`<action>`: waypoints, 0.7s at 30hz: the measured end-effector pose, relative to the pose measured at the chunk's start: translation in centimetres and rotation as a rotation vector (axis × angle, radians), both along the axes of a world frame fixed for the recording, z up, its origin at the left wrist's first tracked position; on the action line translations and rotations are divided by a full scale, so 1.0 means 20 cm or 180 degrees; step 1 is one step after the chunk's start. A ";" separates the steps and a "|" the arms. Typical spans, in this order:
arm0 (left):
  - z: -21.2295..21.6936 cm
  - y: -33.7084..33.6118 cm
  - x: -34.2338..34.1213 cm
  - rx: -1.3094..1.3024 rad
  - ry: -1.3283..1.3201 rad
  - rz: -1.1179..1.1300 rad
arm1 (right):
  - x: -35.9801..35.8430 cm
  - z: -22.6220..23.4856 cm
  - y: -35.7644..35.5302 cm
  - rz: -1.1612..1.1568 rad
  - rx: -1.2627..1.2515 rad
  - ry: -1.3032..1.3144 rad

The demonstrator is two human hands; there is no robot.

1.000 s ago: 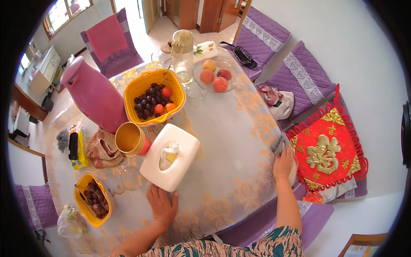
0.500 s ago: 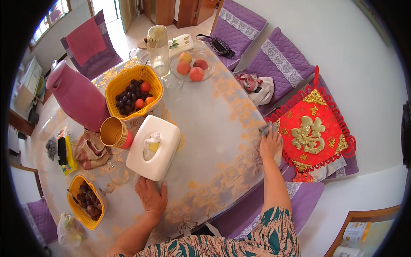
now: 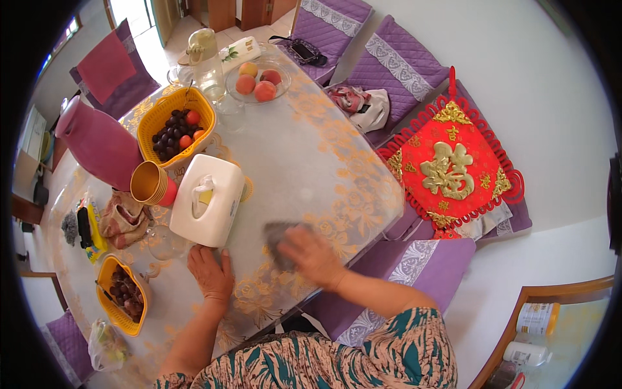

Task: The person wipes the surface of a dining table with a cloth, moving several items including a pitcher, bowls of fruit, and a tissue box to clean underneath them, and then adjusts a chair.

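A dark grey cloth (image 3: pixel 280 245) lies under my right hand (image 3: pixel 311 254), which presses it on the tabletop near the table's front edge; the fingers are slightly blurred by motion. My left hand (image 3: pixel 212 277) rests on the table with its fingers stretched out. Its fingertips are at the near edge of a white tissue box (image 3: pixel 223 204), and whether they touch it I cannot tell. A clear patterned cover lies over the table (image 3: pixel 304 175). Left of the box are stacked gold cups (image 3: pixel 149 183) and a clear glass lid or bowl (image 3: pixel 163 242).
Farther left stand a pink jug (image 3: pixel 103 146), a basket of grapes and round red fruit (image 3: pixel 206 107), and a smaller grape basket (image 3: pixel 110 266). A crumpled cloth (image 3: pixel 124 220) lies between them. Peaches fill a glass plate (image 3: pixel 285 91) at the back. Purple chairs (image 3: pixel 405 58) line the right side.
My right hand has swept the grey cloth from the table's right edge leftward and nearer to me. My left hand stays by the tissue box. The whole view has shifted slightly.
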State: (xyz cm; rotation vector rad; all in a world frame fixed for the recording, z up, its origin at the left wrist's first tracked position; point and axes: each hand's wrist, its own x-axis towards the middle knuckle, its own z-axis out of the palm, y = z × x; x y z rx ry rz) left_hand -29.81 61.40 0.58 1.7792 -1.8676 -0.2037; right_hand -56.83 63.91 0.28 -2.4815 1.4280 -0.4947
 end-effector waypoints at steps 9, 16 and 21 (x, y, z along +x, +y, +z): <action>0.02 -0.01 -0.01 -0.0037 -0.0007 -0.0054 | -0.83 -0.17 -0.19 -0.3506 -0.0183 0.0926; -0.02 0.00 0.02 -0.0032 -0.0018 0.0047 | -0.09 -0.02 0.16 -0.0874 0.0168 0.0341; -0.01 -0.01 -0.01 -0.0110 0.0026 -0.0012 | 0.02 0.07 0.32 0.0526 0.0472 0.0073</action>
